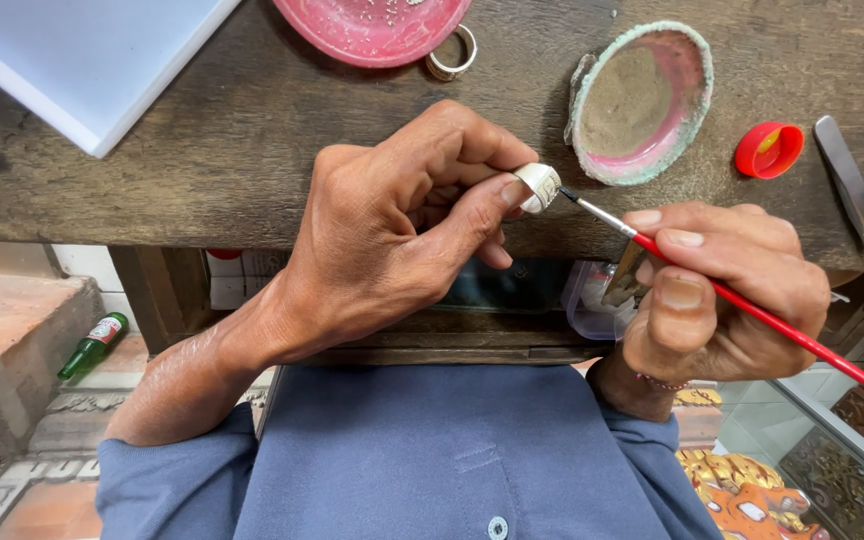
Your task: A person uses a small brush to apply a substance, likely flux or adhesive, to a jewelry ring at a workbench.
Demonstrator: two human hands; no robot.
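Left hand (392,240) fingers pinch wide silver ring (538,186); right hand (722,290) fingers grip red-handled brush (752,310), tip touching ring

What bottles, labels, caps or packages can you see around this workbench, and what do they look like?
Green bottle: lying on the floor at lower left, small, with a red-and-white label.
Red cap: round, on the wooden bench at upper right.
No signs or screens show.
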